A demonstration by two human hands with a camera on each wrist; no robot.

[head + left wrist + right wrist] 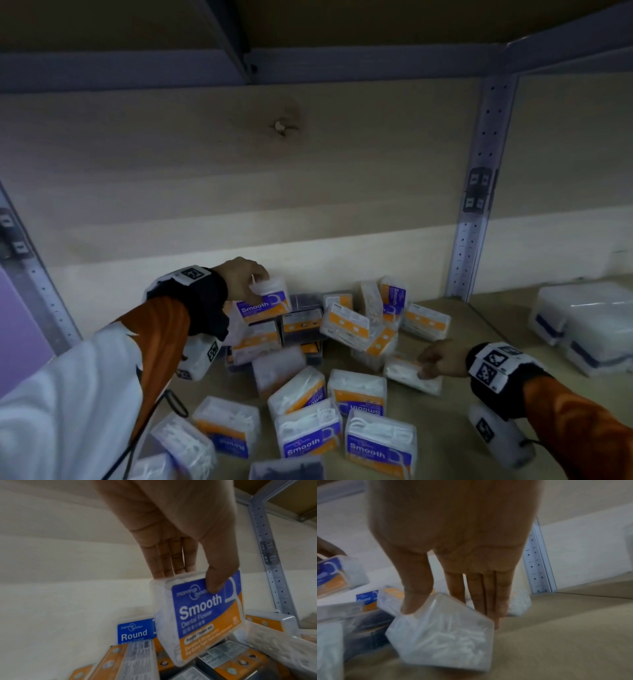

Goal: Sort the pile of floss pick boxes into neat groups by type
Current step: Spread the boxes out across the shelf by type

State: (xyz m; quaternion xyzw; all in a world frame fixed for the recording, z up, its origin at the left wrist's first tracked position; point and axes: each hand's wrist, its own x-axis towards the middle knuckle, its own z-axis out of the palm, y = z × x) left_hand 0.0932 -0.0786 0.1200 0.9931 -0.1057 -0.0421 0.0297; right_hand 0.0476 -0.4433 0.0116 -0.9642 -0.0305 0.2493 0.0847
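A person's left hand (171,527) pinches a "Smooth" floss box (204,614) just above the jumbled pile (329,329), while the right hand (453,540) grasps a clear box (443,632) resting on the shelf (565,635) below it.

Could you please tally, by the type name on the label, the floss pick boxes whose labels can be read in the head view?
Smooth boxes: 6, one of them held by the left hand
Round box: 1
Total readable: 7
Not counted: boxes with hidden or blurred labels, including the clear box that the right hand pinches.
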